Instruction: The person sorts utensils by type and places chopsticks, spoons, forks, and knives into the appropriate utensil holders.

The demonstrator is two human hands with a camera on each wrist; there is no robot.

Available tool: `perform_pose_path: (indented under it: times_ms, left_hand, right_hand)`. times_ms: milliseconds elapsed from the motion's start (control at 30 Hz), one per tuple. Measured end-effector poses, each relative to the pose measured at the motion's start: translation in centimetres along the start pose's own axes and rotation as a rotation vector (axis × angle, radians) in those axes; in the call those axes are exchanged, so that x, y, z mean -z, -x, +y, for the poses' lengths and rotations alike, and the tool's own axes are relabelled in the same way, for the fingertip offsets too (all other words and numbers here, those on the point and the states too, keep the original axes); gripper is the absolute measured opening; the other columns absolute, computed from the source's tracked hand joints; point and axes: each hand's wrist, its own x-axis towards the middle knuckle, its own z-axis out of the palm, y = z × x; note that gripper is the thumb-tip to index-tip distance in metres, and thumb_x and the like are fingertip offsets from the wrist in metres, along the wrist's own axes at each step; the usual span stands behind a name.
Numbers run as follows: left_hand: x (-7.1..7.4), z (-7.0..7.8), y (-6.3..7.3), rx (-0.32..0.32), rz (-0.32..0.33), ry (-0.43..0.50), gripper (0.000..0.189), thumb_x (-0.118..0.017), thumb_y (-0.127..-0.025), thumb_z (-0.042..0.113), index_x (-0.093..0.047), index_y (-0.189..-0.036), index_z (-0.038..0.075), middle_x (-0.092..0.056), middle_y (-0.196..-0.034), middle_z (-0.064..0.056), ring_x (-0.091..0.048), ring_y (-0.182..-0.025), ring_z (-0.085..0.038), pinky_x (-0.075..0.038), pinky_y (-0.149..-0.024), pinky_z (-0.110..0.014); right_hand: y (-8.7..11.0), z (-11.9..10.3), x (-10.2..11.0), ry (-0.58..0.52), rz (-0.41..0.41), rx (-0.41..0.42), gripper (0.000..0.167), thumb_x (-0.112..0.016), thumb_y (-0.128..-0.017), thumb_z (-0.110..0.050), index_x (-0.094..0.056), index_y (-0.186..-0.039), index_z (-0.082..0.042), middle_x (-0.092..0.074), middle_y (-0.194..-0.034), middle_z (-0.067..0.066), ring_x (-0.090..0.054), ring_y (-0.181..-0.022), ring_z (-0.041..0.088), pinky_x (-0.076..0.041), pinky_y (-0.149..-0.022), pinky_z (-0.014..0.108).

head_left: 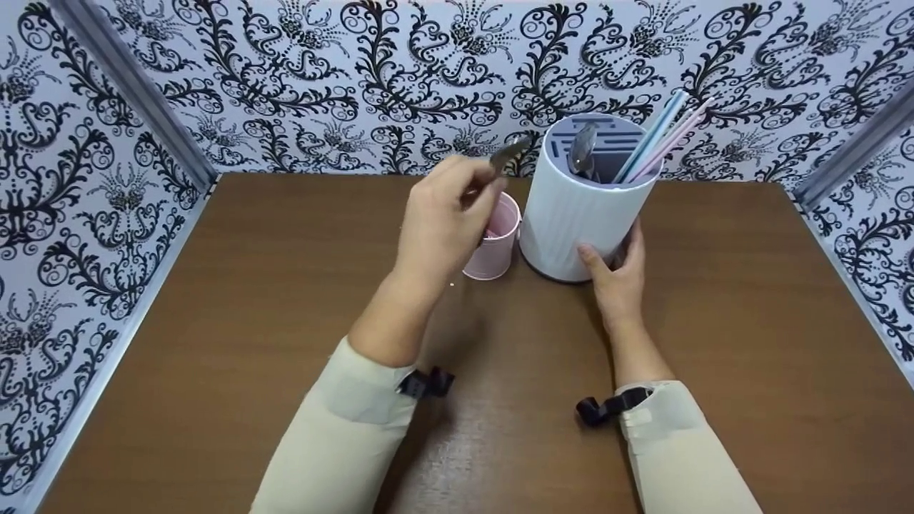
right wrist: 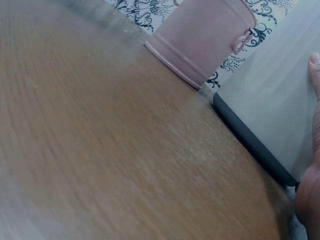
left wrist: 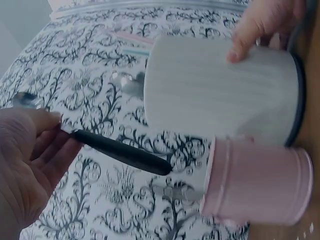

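My left hand (head_left: 443,214) pinches a black-handled spoon (left wrist: 122,152) by its metal neck, above a small pink bucket (head_left: 493,253). The metal head (left wrist: 27,100) shows past the fingers, and the black handle slants toward the bucket in the left wrist view. My right hand (head_left: 620,278) grips the lower side of a white utensil holder (head_left: 571,214), thumb on the front and fingers mostly hidden behind. Metal spoons (head_left: 583,150) and blue and pink straws (head_left: 660,135) stick up from its slotted top. A clear handle (left wrist: 177,192) juts out of the bucket.
The bucket stands just left of the holder on the brown wooden table (head_left: 300,300). Patterned black-and-white walls (head_left: 443,71) close off the back and both sides. Small white specks (head_left: 452,284) lie on the table near the bucket.
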Motion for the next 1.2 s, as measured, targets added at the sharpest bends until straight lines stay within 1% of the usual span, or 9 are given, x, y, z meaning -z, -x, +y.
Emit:
perform_pose_path:
  times_ms: [167, 400, 500, 600, 667, 833, 967, 1100, 1200]
  left_hand:
    - [-1.4, 1.7, -1.5, 0.001, 0.082, 0.145, 0.009, -0.076, -0.094, 0.009, -0.076, -0.095, 0.0, -0.075, -0.096, -0.011, -0.07, -0.089, -0.016, -0.058, -0.083, -0.017]
    - [-3.2, 3.5, -2.7, -0.015, 0.094, 0.301, 0.012, -0.074, -0.095, 0.008, -0.072, -0.097, -0.003, -0.074, -0.096, -0.013, -0.07, -0.088, -0.016, -0.059, -0.082, -0.018]
    - [-4.1, 4.1, -3.0, -0.007, 0.094, 0.296, 0.014, -0.074, -0.096, 0.011, -0.071, -0.099, -0.002, -0.072, -0.098, -0.012, -0.068, -0.09, -0.014, -0.058, -0.084, -0.016]
    - [-5.0, 4.4, -3.2, -0.027, 0.101, 0.304, 0.017, -0.073, -0.097, 0.014, -0.069, -0.098, -0.003, -0.07, -0.099, -0.013, -0.067, -0.092, -0.015, -0.057, -0.085, -0.014]
    - [-5.6, 4.5, -3.3, -0.04, 0.113, 0.318, 0.018, -0.072, -0.097, 0.014, -0.069, -0.1, -0.003, -0.07, -0.099, -0.014, -0.067, -0.094, -0.016, -0.057, -0.088, -0.013]
    - [-7.0, 4.3, -3.7, -0.063, 0.125, 0.329, 0.02, -0.07, -0.099, 0.013, -0.069, -0.108, -0.004, -0.07, -0.102, -0.015, -0.067, -0.097, -0.016, -0.055, -0.091, -0.012]
    - [-7.8, 4.0, -3.8, -0.073, 0.086, 0.263, 0.022, -0.068, -0.1, 0.016, -0.069, -0.112, -0.003, -0.07, -0.107, -0.013, -0.068, -0.1, -0.016, -0.052, -0.093, -0.01]
    - [-8.7, 3.6, -3.7, -0.105, 0.041, 0.171, 0.023, -0.066, -0.102, 0.018, -0.07, -0.116, 0.0, -0.07, -0.11, -0.011, -0.067, -0.103, -0.016, -0.048, -0.097, -0.007]
    - [-9.4, 3.3, -3.8, -0.136, 0.03, 0.126, 0.021, -0.065, -0.102, 0.017, -0.071, -0.115, 0.001, -0.07, -0.11, -0.01, -0.066, -0.104, -0.015, -0.045, -0.098, -0.006]
  right_hand:
    - [-0.2, 0.3, 0.4, 0.035, 0.004, -0.02, 0.104, -0.083, -0.086, -0.025, -0.018, -0.167, -0.019, -0.025, -0.172, 0.004, -0.027, -0.156, 0.021, -0.02, -0.131, 0.037]
    - [0.0, 0.0, 0.0, -0.013, -0.009, 0.055, 0.104, -0.083, -0.085, -0.018, -0.019, -0.166, -0.011, -0.026, -0.171, 0.008, -0.029, -0.154, 0.019, -0.026, -0.126, 0.032]
    - [0.6, -1.4, -0.3, 0.03, -0.013, 0.031, 0.101, -0.081, -0.087, -0.019, -0.019, -0.166, -0.009, -0.024, -0.172, 0.008, -0.027, -0.155, 0.02, -0.024, -0.128, 0.034]
    - [1.3, -2.6, -0.6, 0.07, -0.017, -0.002, 0.099, -0.078, -0.089, -0.019, -0.017, -0.166, -0.009, -0.022, -0.172, 0.009, -0.026, -0.157, 0.022, -0.022, -0.13, 0.037]
    - [1.3, -2.6, -0.7, 0.08, -0.013, -0.009, 0.099, -0.078, -0.089, -0.02, -0.017, -0.166, -0.009, -0.023, -0.172, 0.01, -0.026, -0.157, 0.023, -0.022, -0.13, 0.038]
    - [0.5, -0.7, -0.3, 0.094, 0.006, 0.01, 0.1, -0.08, -0.088, -0.021, -0.019, -0.167, -0.013, -0.026, -0.171, 0.007, -0.029, -0.155, 0.02, -0.024, -0.129, 0.037]
    - [0.1, 0.5, 0.1, 0.117, 0.007, 0.017, 0.1, -0.082, -0.087, -0.026, -0.021, -0.166, -0.019, -0.028, -0.17, 0.002, -0.03, -0.154, 0.016, -0.025, -0.128, 0.035]
    - [0.1, 0.6, 0.2, 0.134, 0.006, 0.013, 0.1, -0.082, -0.087, -0.029, -0.022, -0.166, -0.021, -0.028, -0.17, 0.0, -0.03, -0.154, 0.015, -0.024, -0.128, 0.034]
    - [0.1, 0.4, 0.3, 0.126, 0.007, 0.005, 0.099, -0.081, -0.088, -0.026, -0.02, -0.167, -0.019, -0.028, -0.171, 0.001, -0.03, -0.154, 0.015, -0.025, -0.128, 0.034]
